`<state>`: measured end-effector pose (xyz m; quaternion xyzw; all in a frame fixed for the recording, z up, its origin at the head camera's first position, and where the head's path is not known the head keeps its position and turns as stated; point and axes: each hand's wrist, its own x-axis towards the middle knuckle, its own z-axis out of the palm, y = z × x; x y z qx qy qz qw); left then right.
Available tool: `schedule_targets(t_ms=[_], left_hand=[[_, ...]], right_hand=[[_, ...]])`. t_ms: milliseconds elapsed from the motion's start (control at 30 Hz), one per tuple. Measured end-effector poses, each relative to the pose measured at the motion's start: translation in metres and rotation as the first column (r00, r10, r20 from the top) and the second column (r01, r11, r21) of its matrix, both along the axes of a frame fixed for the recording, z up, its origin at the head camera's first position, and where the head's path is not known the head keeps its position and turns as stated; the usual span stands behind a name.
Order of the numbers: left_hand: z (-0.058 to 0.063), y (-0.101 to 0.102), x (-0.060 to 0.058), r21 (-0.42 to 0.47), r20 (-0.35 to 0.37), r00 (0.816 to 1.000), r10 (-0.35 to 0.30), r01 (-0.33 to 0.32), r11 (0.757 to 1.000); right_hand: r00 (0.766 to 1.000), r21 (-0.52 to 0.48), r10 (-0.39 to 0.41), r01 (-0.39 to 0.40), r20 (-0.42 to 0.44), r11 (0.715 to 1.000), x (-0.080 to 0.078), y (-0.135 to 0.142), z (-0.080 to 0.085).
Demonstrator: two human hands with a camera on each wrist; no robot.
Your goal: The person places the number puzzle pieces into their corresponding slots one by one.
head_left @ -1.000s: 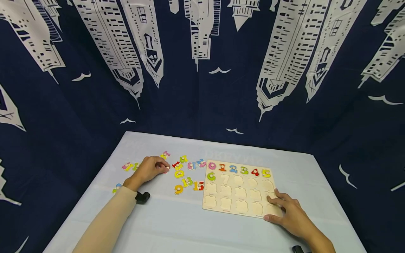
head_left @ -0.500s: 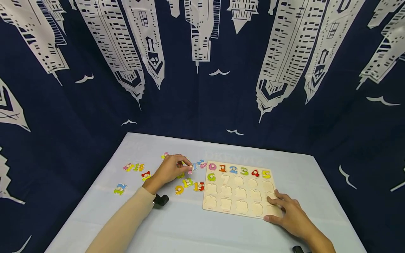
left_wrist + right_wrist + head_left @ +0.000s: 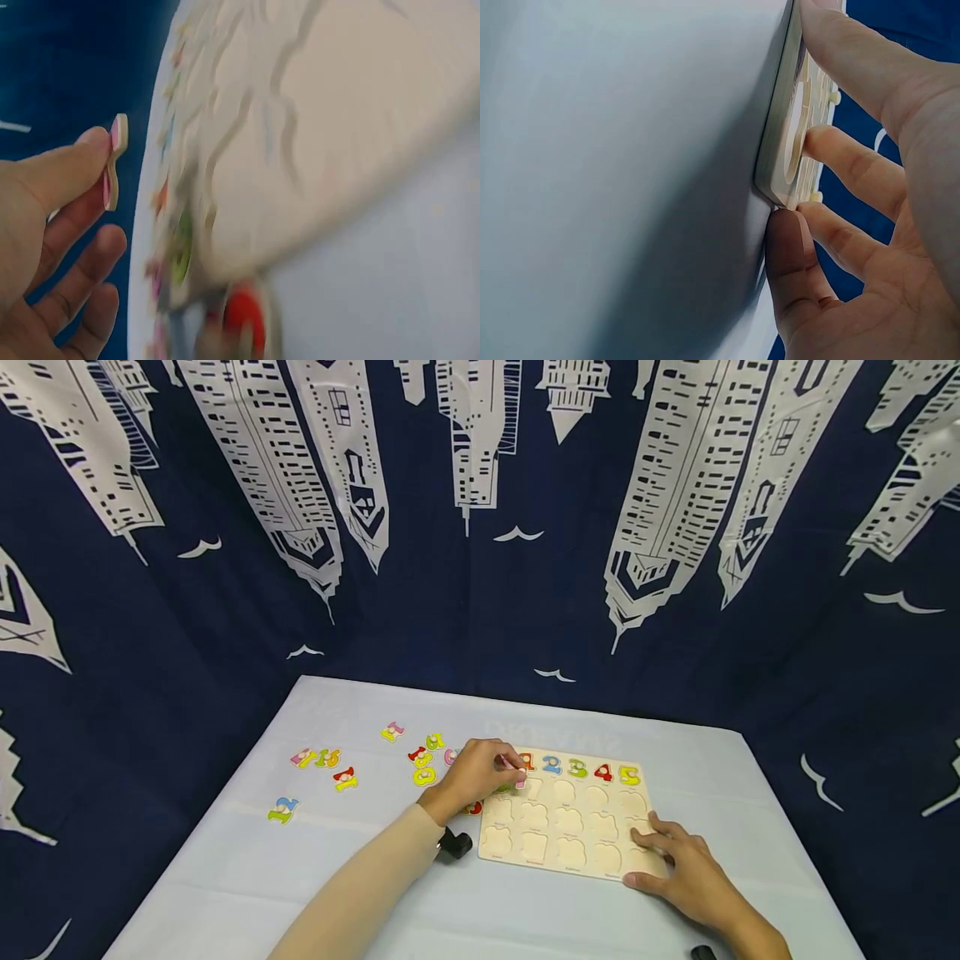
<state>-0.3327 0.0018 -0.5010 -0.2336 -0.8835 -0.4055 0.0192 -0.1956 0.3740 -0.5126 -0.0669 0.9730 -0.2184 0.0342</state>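
My left hand (image 3: 480, 777) pinches a small pink wooden number puzzle piece (image 3: 114, 163) between thumb and fingers, above the left part of the wooden number puzzle board (image 3: 551, 853). That piece is seen edge-on in the left wrist view, so its digit cannot be read. Coloured numbers fill the board's top row, including the blue 2 (image 3: 552, 764) and red 4 (image 3: 603, 772); the lower visible recesses are bare wood. At the board's near right corner rests my right hand (image 3: 693, 877), thumb at the near edge and one finger on the face.
Loose number pieces lie left of the board, among them a 12 (image 3: 282, 810), a yellow piece (image 3: 424, 776) and a red-and-yellow piece (image 3: 346, 778). My left forearm crosses the white table (image 3: 225, 868). A dark blue patterned cloth (image 3: 465, 593) hangs behind.
My left hand has moved right from the loose pieces to over the board, carrying the pink piece. The right hand stays at the board's corner.
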Motion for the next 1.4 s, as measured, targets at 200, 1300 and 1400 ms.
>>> schedule_targets(t_ms=[200, 1300, 1400], left_hand=[[-0.011, 0.028, -0.002, -0.029, 0.005, 0.999, 0.032, -0.032, 0.999], [-0.014, 0.034, -0.005, -0.204, -0.088, 0.995, 0.047, -0.065, 0.977], [-0.013, 0.033, -0.004, -0.203, -0.081, 0.996, 0.041, -0.057, 0.978]], right_hand=[[1.0, 0.002, -0.002, 0.002, 0.004, 1.0, 0.0, 0.0, 0.0], [1.0, 0.013, -0.008, 0.008, -0.005, 1.0, 0.001, -0.002, 0.002], [1.0, 0.012, -0.008, 0.008, -0.001, 1.0, 0.001, -0.003, 0.002]])
